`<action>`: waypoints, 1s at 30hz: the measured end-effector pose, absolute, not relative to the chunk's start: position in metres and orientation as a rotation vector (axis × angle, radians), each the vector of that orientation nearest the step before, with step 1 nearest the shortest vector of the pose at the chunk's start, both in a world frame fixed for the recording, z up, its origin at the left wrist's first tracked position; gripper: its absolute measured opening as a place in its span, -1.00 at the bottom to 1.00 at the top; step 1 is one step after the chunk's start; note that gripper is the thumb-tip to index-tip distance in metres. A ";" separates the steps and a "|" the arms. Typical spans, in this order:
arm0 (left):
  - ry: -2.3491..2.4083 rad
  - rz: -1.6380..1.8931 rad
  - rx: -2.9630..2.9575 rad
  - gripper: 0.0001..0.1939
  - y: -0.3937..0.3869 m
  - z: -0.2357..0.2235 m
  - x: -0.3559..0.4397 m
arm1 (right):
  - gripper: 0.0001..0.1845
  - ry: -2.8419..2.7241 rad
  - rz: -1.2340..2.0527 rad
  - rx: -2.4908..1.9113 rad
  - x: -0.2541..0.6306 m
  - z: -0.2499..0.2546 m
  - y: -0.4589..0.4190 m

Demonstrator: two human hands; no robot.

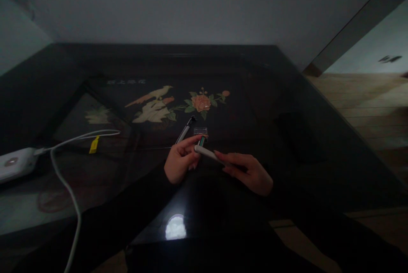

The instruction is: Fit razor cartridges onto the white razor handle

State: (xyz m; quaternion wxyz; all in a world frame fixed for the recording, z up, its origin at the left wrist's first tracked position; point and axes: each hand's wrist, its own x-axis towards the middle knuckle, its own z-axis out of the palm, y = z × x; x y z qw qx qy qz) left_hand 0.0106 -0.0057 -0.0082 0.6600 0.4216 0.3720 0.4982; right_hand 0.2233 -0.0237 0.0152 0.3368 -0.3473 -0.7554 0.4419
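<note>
Over the dark tabletop, my right hand (250, 173) grips a slim white handle (208, 153) between thumb and fingers. The handle's far end meets my left hand (180, 163), whose thumb and index finger pinch a small piece with a green strip (202, 140). It looks like a razor head, but the dim light hides its detail. Just beyond my fingertips lies a small clear plastic case (200, 131). A thin white-and-black stick (186, 130) with a dark head rests beside my left hand, its lower end partly hidden behind that hand.
A glossy dark table (255, 132) bears a bird-and-flower picture (201, 103). At left lie a white power bank (17, 163) and a white cable (68, 186) with a yellow tag (94, 145). A dark flat object (299, 137) sits at right. A wall (165, 5) stands behind.
</note>
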 end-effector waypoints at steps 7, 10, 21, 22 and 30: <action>0.895 1.133 0.954 -0.39 -0.006 -0.010 0.011 | -0.58 -1.970 1.065 -1.028 0.224 0.013 -0.022; 0.865 1.134 0.939 -0.43 -0.006 -0.012 0.011 | -0.59 -1.958 1.051 -1.063 0.225 0.011 -0.019; 0.857 1.152 0.942 -0.40 -0.004 -0.011 0.013 | -0.56 -1.883 1.075 -1.131 0.227 0.008 -0.011; 0.869 1.150 0.949 -0.39 -0.003 -0.010 0.013 | -0.56 -1.880 1.089 -1.134 0.227 0.008 -0.011; 0.874 1.172 0.979 -0.41 -0.004 0.000 0.014 | -0.52 -1.707 1.185 -1.159 0.218 0.008 -0.005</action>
